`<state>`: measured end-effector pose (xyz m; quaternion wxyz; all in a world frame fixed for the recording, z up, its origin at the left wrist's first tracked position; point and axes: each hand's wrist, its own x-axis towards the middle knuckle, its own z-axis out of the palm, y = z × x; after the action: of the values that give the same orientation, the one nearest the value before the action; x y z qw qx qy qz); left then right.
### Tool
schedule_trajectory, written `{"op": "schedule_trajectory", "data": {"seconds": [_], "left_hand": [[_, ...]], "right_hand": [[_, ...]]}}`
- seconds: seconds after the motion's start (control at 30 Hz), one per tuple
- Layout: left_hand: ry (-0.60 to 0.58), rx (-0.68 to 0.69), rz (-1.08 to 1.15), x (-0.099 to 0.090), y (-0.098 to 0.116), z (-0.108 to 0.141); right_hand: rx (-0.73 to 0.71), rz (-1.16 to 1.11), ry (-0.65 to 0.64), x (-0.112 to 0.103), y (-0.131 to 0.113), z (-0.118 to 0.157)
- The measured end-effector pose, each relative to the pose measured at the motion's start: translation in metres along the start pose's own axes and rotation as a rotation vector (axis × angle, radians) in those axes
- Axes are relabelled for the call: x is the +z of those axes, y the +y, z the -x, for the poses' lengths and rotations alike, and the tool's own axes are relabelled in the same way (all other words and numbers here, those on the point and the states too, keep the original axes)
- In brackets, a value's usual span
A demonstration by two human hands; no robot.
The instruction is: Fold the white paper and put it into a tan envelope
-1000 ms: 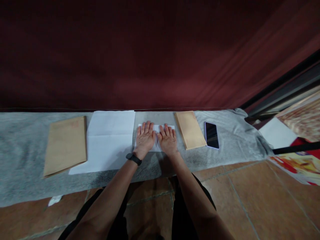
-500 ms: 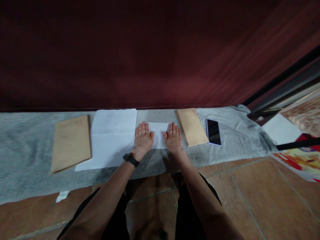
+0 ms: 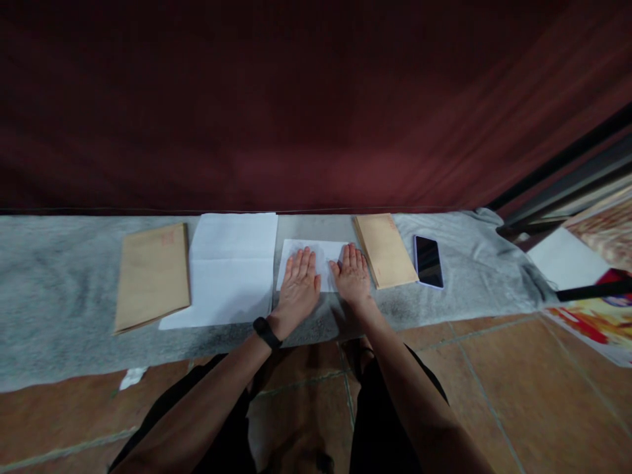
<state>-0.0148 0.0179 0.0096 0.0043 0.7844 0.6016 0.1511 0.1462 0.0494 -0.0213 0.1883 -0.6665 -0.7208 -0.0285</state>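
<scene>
A small white folded sheet of paper (image 3: 326, 253) lies on the grey cloth in front of me. My left hand (image 3: 299, 280), with a black band on the wrist, rests flat on its left part, fingers stretched out. On the paper's right end my right hand (image 3: 351, 276) also lies flat, thumb apart from the fingers. Left of them is a larger stack of white paper (image 3: 234, 280) with a crease across it. Brown envelopes (image 3: 386, 250) lie just right of my right hand.
Another brown envelope stack (image 3: 153, 276) overlaps the white paper's left edge. A phone (image 3: 428, 261) lies to the right on the grey cloth (image 3: 474, 263). Behind hangs a dark red curtain (image 3: 316, 131). Tiled floor (image 3: 503, 368) and a colourful printed box (image 3: 597, 322) are at lower right.
My left hand has slid right along the folded paper, uncovering its left end. My right hand stays at the right end. The whole view has shifted slightly.
</scene>
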Motion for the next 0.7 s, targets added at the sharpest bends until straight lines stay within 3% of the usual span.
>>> {"op": "schedule_trajectory", "data": {"seconds": [0.23, 0.53, 0.7], "left_hand": [[-0.103, 0.03, -0.001, -0.001, 0.008, 0.013], [-0.198, 0.043, -0.029, -0.002, 0.008, 0.011], [-0.213, 0.03, -0.017, -0.006, 0.009, 0.011]], "right_hand": [[0.005, -0.026, -0.038, -0.01, -0.001, 0.0], [-0.207, -0.14, -0.187, -0.023, -0.033, 0.014], [-0.211, -0.12, -0.192, -0.02, -0.029, 0.015]]}}
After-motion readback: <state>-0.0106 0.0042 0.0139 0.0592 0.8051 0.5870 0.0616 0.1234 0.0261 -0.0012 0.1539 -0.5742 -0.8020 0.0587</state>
